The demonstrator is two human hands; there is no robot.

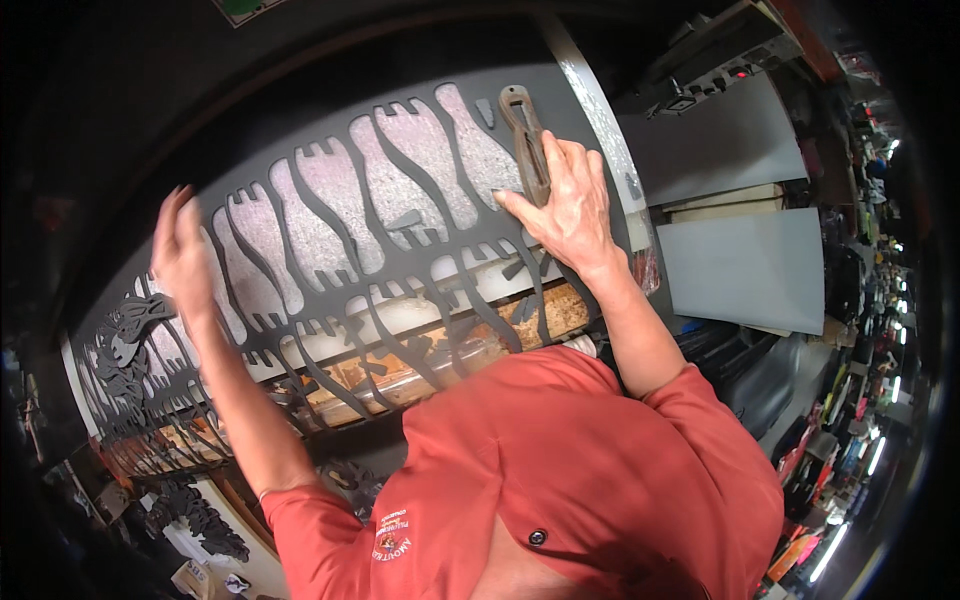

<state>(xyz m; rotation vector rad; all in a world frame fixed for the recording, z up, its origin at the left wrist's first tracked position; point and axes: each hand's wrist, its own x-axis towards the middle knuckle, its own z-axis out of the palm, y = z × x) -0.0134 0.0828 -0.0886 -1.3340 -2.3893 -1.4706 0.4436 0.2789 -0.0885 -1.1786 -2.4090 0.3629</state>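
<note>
My right hand (578,208) grips a long, narrow cutting die (519,118) with a brownish rim, its thumb on one side and its fingers on the other. The die stands on a dark sheet (566,108) at its right end. Rows of fork-ended, curved openings run through the sheet, and a pale surface (325,185) shows through them. At the left, my left hand (183,258) is held over the sheet with its fingers stretched out and nothing in it. Close to it lies a heap of dark cut pieces (122,350).
Thin strips of the sheet hang over the bench's near edge, above a worn wooden board (460,340). Pale grey panels (745,268) stand to the right. More dark pieces (200,520) lie low at the left. A light metal bar (600,115) borders the right end.
</note>
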